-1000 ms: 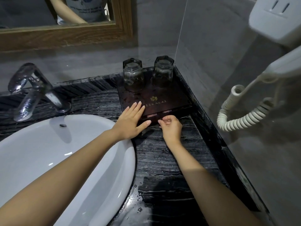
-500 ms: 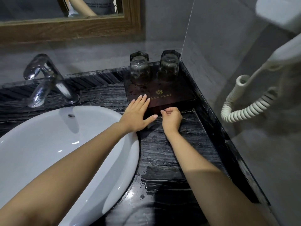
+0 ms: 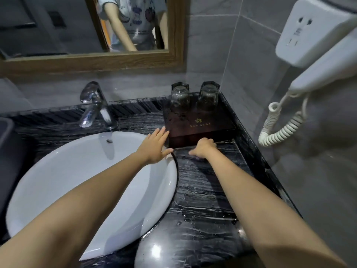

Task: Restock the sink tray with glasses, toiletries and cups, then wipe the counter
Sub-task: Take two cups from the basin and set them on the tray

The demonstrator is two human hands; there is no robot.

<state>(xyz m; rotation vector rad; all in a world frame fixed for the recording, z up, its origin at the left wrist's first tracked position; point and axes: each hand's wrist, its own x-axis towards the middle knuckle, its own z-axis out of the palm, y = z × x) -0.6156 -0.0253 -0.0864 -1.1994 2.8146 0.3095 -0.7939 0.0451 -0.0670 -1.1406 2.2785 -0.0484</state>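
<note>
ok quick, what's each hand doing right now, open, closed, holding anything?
Left hand: open, fingers spread flat at the left front corner of the tray, holding nothing.
Right hand: curled at the tray's front edge; whether it grips anything cannot be told.

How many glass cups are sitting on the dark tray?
2. Both clear faceted glasses stand upside down, side by side at the back of the dark brown tray: one on the left, one on the right nearest the wall corner. None looks hidden.
</note>
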